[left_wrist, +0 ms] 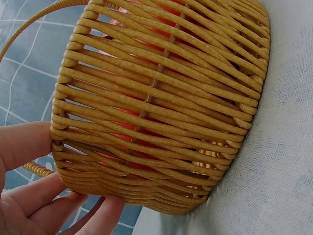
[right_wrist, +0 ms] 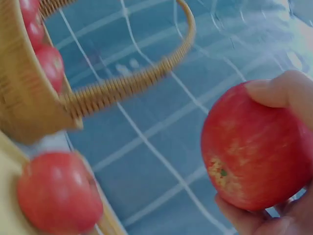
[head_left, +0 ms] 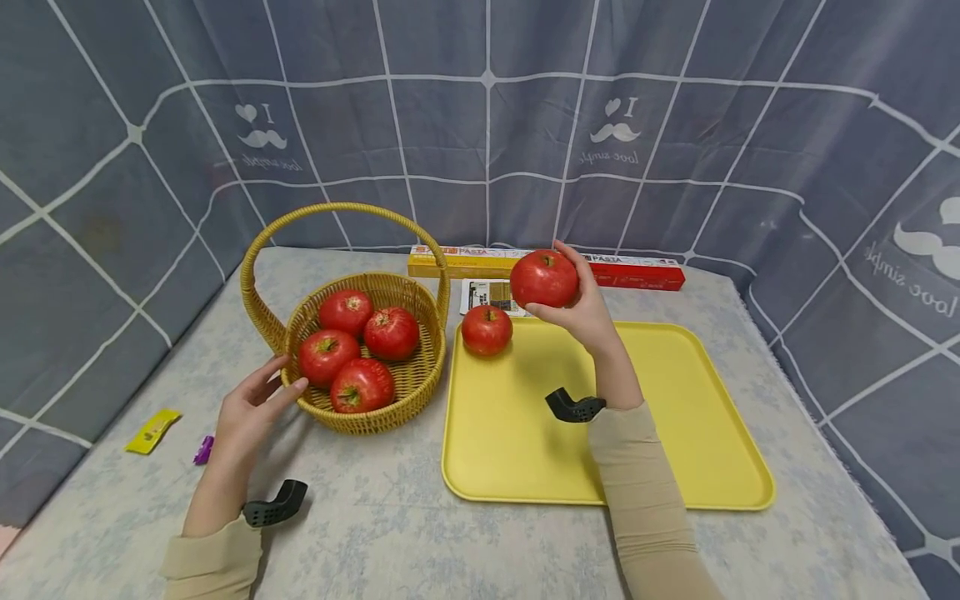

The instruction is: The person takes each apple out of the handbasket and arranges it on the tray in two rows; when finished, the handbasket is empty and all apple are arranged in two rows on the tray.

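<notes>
Right hand with a red apple held between thumb and fingers; the fruit sits at the fingertips on the hand's left side, raised clear of the yellow tray around its far edge; in the right wrist view the thumb lies on the skin at one side and fingers support the other. The held apple is rounded and slightly squat, glossy, deep red with faint paler streaks; a dimple shows a tan, roughened patch with a small greenish centre. A second apple, also red, rests in the tray's far left corner, near the held one. Left hand at the near left rim of a woven wicker basket, touching it with thumb and fingers apart; whether it grips firmly cannot be told. The basket, with a tall arched handle, contains four red apples; behind the tray lie a yellow PASTA box and a red PASTA box; a yellow packet lies left of the left hand.
</notes>
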The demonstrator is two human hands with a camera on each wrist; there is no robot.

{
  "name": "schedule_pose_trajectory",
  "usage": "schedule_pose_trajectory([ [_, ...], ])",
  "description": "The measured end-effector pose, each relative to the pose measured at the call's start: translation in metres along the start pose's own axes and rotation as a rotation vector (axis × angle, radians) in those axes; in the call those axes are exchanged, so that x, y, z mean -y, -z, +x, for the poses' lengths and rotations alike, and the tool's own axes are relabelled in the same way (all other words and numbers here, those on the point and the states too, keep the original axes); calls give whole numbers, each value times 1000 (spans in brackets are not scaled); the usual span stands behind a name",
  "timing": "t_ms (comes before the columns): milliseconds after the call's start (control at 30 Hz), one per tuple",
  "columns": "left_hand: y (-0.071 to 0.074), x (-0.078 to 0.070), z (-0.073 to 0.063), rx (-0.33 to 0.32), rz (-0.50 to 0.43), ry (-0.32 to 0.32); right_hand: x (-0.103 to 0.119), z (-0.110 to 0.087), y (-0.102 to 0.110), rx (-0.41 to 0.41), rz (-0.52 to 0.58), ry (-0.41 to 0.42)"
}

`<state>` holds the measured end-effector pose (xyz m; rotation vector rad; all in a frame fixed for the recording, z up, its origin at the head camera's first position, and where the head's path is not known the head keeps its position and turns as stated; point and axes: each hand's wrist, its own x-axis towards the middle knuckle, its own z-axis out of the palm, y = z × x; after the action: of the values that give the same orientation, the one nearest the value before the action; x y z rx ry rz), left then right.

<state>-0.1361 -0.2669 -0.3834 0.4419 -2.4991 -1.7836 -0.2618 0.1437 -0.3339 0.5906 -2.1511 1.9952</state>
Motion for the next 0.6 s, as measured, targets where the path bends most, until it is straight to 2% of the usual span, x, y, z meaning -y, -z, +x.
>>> schedule_pose_trajectory([
  [167,0,1,0,-1,-3,1,-15,-1,23,-55,-109,-126],
  [267,-1,0,0,0,-3,10,-25,-2,31,-62,-144,-181],
  [600,0,0,0,-3,-1,18,-48,-7,52,19,-159,-299],
])
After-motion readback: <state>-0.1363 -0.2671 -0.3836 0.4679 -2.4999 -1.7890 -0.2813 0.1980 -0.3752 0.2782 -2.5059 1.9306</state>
